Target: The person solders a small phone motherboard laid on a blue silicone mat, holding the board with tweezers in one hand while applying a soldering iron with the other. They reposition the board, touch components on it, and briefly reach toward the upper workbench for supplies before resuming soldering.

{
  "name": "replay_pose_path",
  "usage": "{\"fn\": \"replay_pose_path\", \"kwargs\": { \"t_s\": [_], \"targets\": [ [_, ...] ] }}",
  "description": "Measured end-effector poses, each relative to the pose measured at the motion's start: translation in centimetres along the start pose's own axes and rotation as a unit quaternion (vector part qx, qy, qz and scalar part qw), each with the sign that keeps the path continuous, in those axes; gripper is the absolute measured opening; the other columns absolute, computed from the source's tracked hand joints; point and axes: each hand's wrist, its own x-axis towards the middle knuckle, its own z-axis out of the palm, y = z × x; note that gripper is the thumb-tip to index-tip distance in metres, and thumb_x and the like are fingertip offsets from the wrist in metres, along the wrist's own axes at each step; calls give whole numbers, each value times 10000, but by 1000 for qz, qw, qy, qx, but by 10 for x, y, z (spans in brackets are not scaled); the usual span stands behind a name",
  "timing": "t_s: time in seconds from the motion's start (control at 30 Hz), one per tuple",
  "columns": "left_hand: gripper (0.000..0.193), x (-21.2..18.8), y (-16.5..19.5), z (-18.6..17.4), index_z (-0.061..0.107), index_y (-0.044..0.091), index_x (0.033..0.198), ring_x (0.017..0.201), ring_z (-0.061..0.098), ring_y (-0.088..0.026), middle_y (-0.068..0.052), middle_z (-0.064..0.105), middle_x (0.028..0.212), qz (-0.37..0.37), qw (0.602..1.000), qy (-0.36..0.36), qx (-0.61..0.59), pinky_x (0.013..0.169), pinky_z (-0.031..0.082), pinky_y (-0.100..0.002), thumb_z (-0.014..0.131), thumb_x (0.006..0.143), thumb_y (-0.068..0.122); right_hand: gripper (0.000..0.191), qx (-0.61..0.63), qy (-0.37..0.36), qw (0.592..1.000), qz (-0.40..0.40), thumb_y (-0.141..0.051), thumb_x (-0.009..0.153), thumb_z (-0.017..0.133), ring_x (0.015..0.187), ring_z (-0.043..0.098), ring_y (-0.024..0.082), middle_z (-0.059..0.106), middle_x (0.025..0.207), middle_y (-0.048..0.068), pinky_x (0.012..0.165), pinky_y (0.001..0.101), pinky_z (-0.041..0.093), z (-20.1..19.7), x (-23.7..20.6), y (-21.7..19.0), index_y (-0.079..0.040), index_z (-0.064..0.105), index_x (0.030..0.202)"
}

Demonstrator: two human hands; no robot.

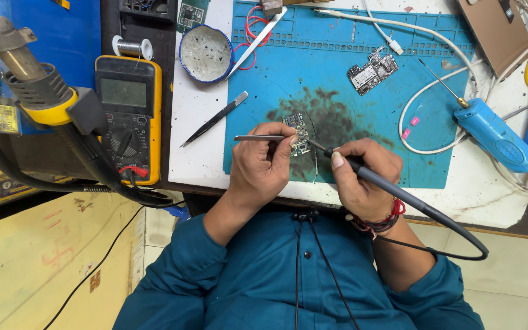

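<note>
The left hand (258,168) is clenched around a pair of metal tweezers (258,138), pinched between thumb and fingers, the shank running out level to the far side of the fist. The tweezer tips are hidden behind the fingers, so contact with the work cannot be confirmed. The right hand (362,177) grasps a dark soldering iron (386,186) in a pen hold; its fine tip projects just beyond the thumb and points at the small circuit board (299,131). The handle leaves the back of that grip and continues as a black cord (459,244) looping over the bench edge.

The small circuit board lies directly ahead of both grips, between the two sets of fingertips, its near edge just beside the left forefinger and thumb. It rests flat on a blue work mat (423,122), on a dark stained patch.

Further beyond the right hand's grip, well apart, lies a second circuit board (372,71). Outboard of the right hand sits a blue handheld tool (496,134) with white cable. Beyond the left hand's grip lie spare tweezers (214,119) and a round blue tin (206,53); outboard of it stand a yellow multimeter (128,116) and a hot-air nozzle (32,85)
</note>
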Motion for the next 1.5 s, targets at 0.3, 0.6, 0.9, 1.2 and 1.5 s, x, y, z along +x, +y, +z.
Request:
{"fn": "replay_pose_path", "kwargs": {
  "t_s": [0.3, 0.6, 0.9, 1.2, 1.5],
  "targets": [
    [96, -1, -1, 0, 637, 17, 1107, 701, 661, -81, -57, 713, 881, 12, 1000, 3, -11, 609, 521, -234, 688, 1034, 54, 76, -21, 41, 999, 7, -56, 970, 698, 603, 567, 146, 612, 717, 60, 595, 290, 427, 2, -6, 3, 6, 657, 985],
    [119, -2, 1, 0, 588, 19, 1110, 676, 644, -64, -40, 700, 839, -29, 999, 1, -27, 589, 505, -227, 674, 1034, 52, 115, -56, 52, 994, -75, -81, 989, 685, 695, 655, 238, 701, 883, 144, 653, 327, 489, 4, -16, 5, 26, 654, 1019],
    [114, -1, 3, 1, 586, 28, 1081, 679, 677, -95, -47, 686, 837, -21, 1000, -3, -8, 598, 533, -243, 683, 1022, 43, 102, -52, 16, 993, -101, -59, 962, 674, 658, 641, 250, 702, 836, 133, 617, 344, 475, 6, -8, 5, -8, 605, 907],
    [117, -2, 3, 0, 587, 27, 1078, 681, 678, -102, -52, 688, 840, -15, 1000, -2, -7, 600, 537, -245, 687, 1018, 35, 91, -56, 13, 994, -88, -53, 945, 688, 601, 591, 238, 641, 742, 110, 577, 348, 425, 6, -6, 2, -6, 642, 883],
    [119, -2, 2, 1, 583, 27, 1077, 688, 684, -101, -53, 693, 851, -8, 1000, -3, -10, 601, 536, -242, 687, 1019, 27, 95, -47, 9, 995, -86, -51, 944, 686, 582, 580, 226, 619, 707, 96, 567, 339, 418, 5, -3, 0, -5, 643, 873]
  ]
}}
